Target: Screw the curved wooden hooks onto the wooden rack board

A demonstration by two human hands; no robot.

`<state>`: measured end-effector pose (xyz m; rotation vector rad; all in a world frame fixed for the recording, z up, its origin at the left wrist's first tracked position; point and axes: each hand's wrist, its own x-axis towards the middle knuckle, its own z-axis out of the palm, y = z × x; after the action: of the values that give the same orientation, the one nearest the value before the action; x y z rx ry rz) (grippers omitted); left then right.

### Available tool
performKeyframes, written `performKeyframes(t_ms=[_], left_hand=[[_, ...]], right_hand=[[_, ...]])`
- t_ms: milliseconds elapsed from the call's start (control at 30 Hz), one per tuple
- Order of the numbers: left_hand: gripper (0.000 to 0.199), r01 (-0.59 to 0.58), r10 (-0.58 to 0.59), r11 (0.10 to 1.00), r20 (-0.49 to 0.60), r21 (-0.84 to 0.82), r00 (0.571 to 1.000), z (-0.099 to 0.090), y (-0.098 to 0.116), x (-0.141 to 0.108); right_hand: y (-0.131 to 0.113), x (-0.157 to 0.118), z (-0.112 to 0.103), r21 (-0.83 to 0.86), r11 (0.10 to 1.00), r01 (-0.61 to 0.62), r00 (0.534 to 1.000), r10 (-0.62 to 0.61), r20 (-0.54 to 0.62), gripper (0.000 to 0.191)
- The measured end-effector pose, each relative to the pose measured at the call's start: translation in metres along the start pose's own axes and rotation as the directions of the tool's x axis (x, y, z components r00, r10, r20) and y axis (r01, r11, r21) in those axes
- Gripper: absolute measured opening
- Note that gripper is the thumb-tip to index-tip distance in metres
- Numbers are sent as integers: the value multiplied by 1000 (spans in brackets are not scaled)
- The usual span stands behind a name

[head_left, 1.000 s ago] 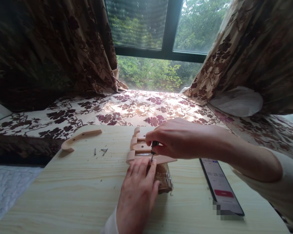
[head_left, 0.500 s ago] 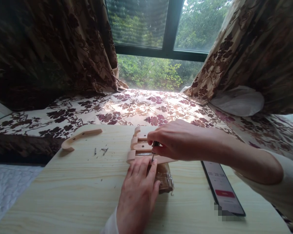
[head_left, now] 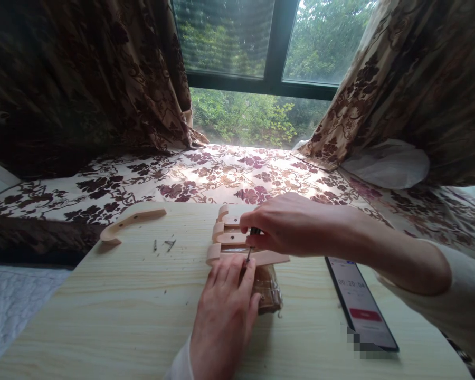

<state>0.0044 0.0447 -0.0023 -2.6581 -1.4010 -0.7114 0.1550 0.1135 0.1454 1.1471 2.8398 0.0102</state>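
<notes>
My right hand (head_left: 285, 226) is closed round the dark handle of a screwdriver (head_left: 255, 232). Its thin shaft points down to the nearest curved wooden hook (head_left: 267, 258), close to my left fingertips. My left hand (head_left: 226, 303) bears down on this hook with its fingers over the wood and its thumb out to the side. Two more wooden hooks (head_left: 234, 238) lie behind it in a row, each with a dark screw or screw hole. Under the near hook shows a brown piece in clear plastic wrap (head_left: 269, 290). My fingers hide the screwdriver's tip.
On the pale wooden table (head_left: 114, 316) a loose curved wooden hook (head_left: 132, 221) lies at the left. Several small screws (head_left: 169, 245) and bits of debris are near it. A phone (head_left: 362, 303) running a timer lies at the right. Beyond are a floral-covered ledge (head_left: 221, 174) and curtains.
Almost nothing differs. My right hand and forearm have shifted very slightly, with the screwdriver still at the same spot. My left hand stays put.
</notes>
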Motion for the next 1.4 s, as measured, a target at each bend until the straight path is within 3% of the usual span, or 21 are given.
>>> performKeyframes(t_ms=[200, 467, 800, 900, 1033, 1400], left_hand=[[46, 3, -3, 1000, -7, -12, 1000, 0, 0, 1], [44, 30, -31, 999, -24, -30, 999, 3, -2, -2], [43, -32, 36, 998, -78, 47, 996, 17, -10, -8], [44, 21, -19, 999, -80, 29, 997, 20, -5, -9], [47, 107, -106, 994, -78, 12, 991, 18, 4, -7], [45, 92, -74, 989, -150, 113, 986, 16, 6, -10]], right_hand=[[1, -1, 4, -26, 997, 66, 998, -66, 0, 17], [-8, 9, 22, -1, 991, -133, 984, 132, -116, 15], [-24, 6, 62, 167, 926, -338, 871, 375, -318, 13], [-28, 2, 67, 184, 891, -415, 827, 454, -331, 17], [-33, 5, 67, 164, 883, -440, 809, 469, -354, 17], [-41, 8, 53, 112, 909, -400, 830, 412, -377, 13]])
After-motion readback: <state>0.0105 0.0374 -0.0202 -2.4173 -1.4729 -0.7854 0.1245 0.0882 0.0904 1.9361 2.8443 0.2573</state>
